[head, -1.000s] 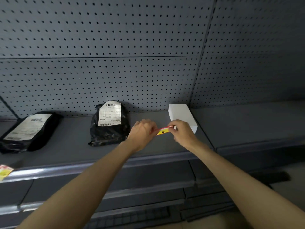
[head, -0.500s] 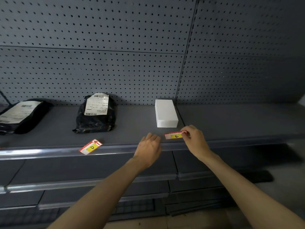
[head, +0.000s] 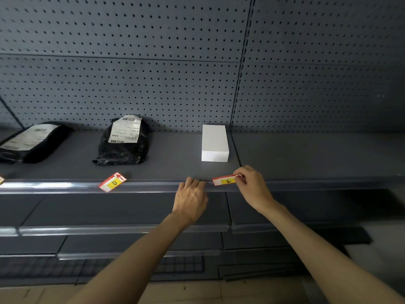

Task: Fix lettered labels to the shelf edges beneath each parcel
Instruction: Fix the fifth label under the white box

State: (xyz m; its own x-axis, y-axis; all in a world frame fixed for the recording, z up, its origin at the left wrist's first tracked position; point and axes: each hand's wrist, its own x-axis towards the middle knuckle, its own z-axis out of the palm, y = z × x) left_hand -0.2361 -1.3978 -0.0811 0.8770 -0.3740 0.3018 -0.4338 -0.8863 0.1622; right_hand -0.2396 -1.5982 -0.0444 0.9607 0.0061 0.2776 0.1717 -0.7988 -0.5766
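From the head view, we pinch the E label [head: 225,180] by its right end in our right hand [head: 252,187], holding it at the shelf edge [head: 65,187] just below the white box [head: 214,143], so letter and parcel line up. Our left hand [head: 191,198] rests fingers curled on the edge, empty, likely steadying. The D label [head: 112,182] sits tilted beneath the black bag [head: 125,141].
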